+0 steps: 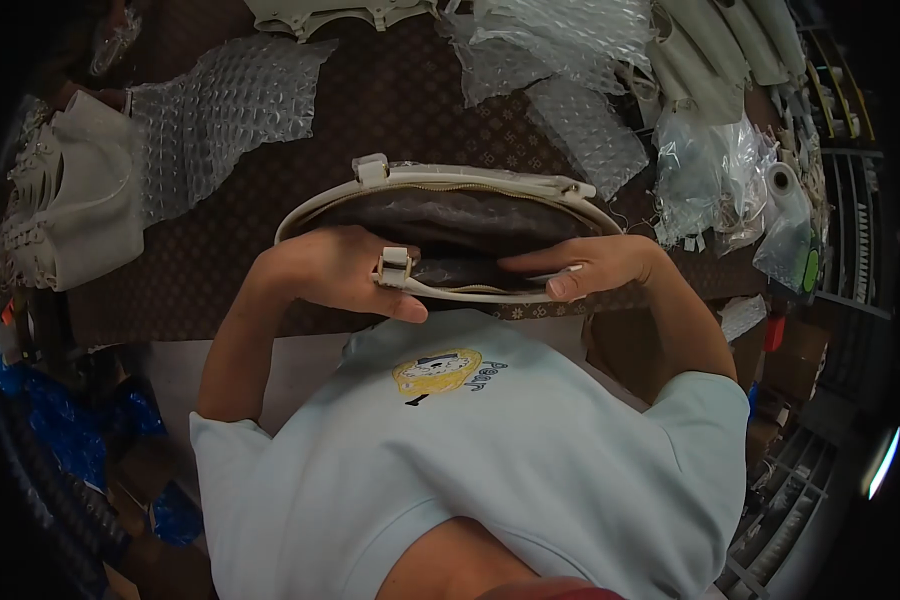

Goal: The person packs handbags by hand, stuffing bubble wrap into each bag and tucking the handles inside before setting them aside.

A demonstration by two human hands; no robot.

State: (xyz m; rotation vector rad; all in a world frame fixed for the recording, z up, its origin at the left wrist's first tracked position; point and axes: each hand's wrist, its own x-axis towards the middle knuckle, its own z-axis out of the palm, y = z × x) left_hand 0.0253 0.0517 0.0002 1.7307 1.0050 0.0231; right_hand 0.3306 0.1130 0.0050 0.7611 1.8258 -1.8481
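A cream handbag (pixel 448 178) stands at the table's near edge, its zipped top wide apart so that the dark lining (pixel 425 215) shows. My left hand (pixel 335 268) grips the bag's near left rim beside a gold-buckled strap tab (pixel 394 266), with the thumb on the outside and part of the fingers hidden. At the near right rim, my right hand (pixel 592 264) pinches the edge. Its fingers reach inside the bag and its thumb lies over the outer side.
Bubble wrap (pixel 232 115) lies at the left beside another cream bag (pixel 100 190). More bubble wrap (pixel 590 130) covers the back right. Clear plastic bags (pixel 705 175) and stacked cream pieces (pixel 705 50) sit at the right. The table (pixel 410 100) has a dark patterned cover.
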